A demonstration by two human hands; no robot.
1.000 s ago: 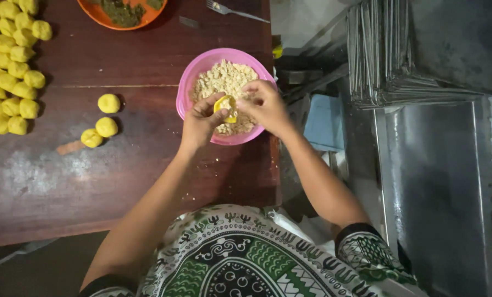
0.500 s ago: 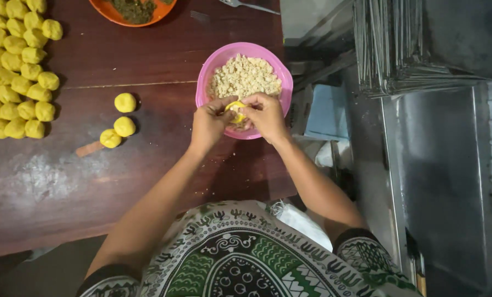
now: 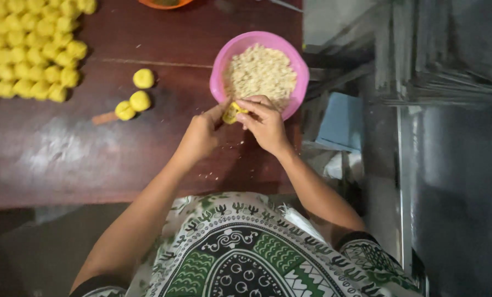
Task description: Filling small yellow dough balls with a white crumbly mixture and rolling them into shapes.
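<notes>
Both hands meet at centre frame, just over the near rim of the round pink plastic bowl (image 3: pixel 219 66), which sits upper centre on the dark reddish-brown wooden bench (image 3: pixel 64 148). Left hand (image 3: pixel 199 135): grip clenched on the small yellow dough piece (image 3: pixel 232 113), thumb and fingertips pinching its left side. Right hand (image 3: pixel 265 124): fingers curled over the same piece from the right, also grasping it. So the dough piece is held between both hands, at the bowl's lower edge, off the bench surface. Bowl is filled most of the way with pale beige crumbly filling (image 3: pixel 260 71); a few crumbs (image 3: pixel 216 176) are scattered on the bench below the hands. Left of the hands, well apart: three loose yellow dough balls (image 3: pixel 141 88), one at top, two lower down touching each other, the lowest one just beside a small brown wooden stick (image 3: pixel 103 118). Upper left corner: a dense batch of yellow dough balls in rows (image 3: pixel 29 47), touching one another. Top edge, centre: part of an orange dish (image 3: pixel 163 3), cut off by the frame. Right of the bench: a pale blue flat object (image 3: pixel 342 121) lower down, and a stack of grey metal sheets (image 3: pixel 449 49) upper right. Bottom of frame: the person's green, black and white patterned garment (image 3: pixel 246 253).
</notes>
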